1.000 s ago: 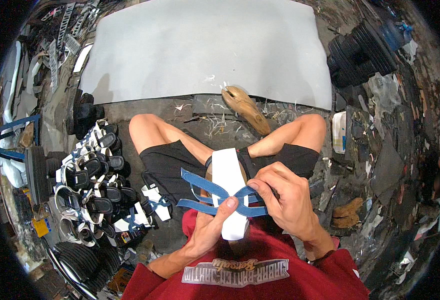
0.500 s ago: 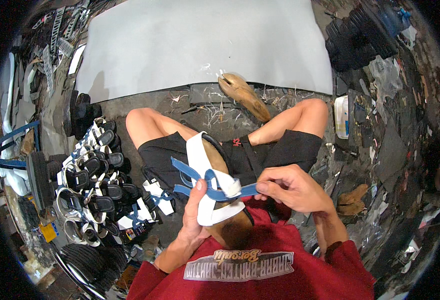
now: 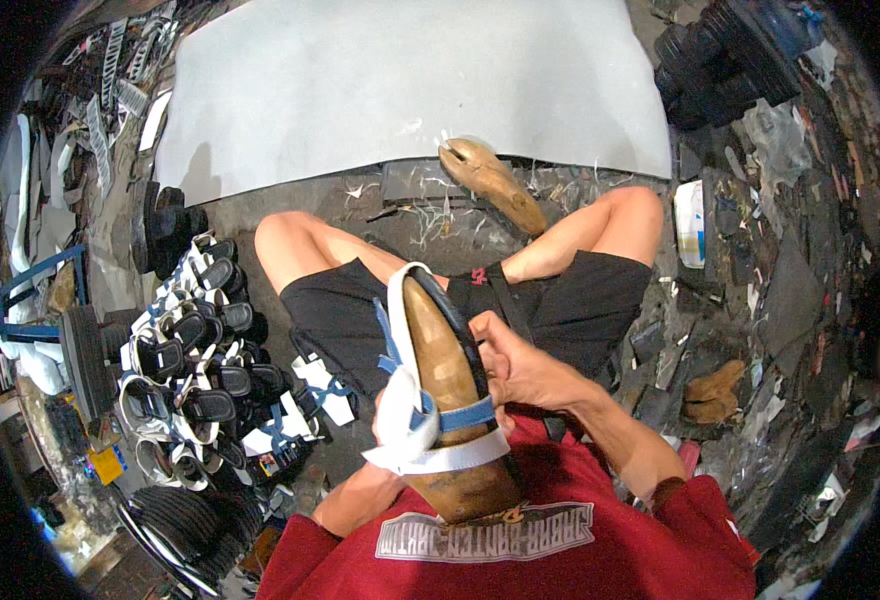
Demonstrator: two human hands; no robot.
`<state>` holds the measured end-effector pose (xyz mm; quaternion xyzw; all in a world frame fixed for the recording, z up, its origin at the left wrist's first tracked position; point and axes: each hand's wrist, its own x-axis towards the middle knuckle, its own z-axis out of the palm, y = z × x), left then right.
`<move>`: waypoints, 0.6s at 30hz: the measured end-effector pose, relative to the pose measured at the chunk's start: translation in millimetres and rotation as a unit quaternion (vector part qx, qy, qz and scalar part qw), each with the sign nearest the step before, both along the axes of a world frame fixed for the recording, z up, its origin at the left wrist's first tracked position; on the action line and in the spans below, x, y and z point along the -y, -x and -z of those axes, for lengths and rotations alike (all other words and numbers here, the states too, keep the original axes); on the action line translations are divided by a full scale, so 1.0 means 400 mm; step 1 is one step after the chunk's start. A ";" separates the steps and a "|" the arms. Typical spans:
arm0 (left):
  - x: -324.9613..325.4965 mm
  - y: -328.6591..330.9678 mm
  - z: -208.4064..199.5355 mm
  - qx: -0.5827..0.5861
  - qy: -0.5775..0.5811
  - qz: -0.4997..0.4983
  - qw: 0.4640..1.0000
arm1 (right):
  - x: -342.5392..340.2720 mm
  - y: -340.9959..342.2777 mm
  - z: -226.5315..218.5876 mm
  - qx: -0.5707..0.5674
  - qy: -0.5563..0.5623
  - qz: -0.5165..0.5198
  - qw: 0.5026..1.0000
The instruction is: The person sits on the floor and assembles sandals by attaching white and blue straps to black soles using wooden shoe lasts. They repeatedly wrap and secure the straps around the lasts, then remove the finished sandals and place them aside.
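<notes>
A wooden shoe last stands tilted over my lap, with a half-made sandal around it: a dark sole along its right edge, white straps and a blue strap drawn across the wood. My right hand is closed on the sandal's right edge, fingers curled against the sole where the blue strap goes over. The fingertips are partly hidden behind the sole. My left hand holds the sandal and last from the left and below; its fingers are mostly covered by the white straps. Loose blue strap ends stick out at the left.
Another wooden last lies beyond my crossed legs, by a large pale sheet. Rows of white, blue and black sandals stand at my left. Stacked black soles are at the far right. Scraps cover the floor there.
The last has turned so its wooden face shows more. The blue strap now lies across it. My right hand has moved from pulling the strap outward to the sole's edge; my left thumb has gone from sight.
</notes>
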<state>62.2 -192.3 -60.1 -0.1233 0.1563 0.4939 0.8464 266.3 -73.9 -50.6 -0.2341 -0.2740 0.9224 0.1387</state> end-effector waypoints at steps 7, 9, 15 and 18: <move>-0.109 0.003 -0.139 -0.149 0.036 -0.016 0.988 | -0.098 -0.040 -0.071 0.300 -0.365 0.007 0.881; -0.111 0.005 -0.155 -0.294 0.087 -0.025 0.952 | -0.122 -0.059 -0.159 0.315 -0.448 0.041 0.836; -0.130 -0.011 -0.188 -0.409 0.105 0.045 0.905 | -0.075 0.020 -0.229 0.340 -0.595 0.100 0.722; -0.114 0.004 -0.168 -0.344 0.097 0.013 0.934 | -0.083 0.009 -0.250 0.369 -0.504 0.103 0.774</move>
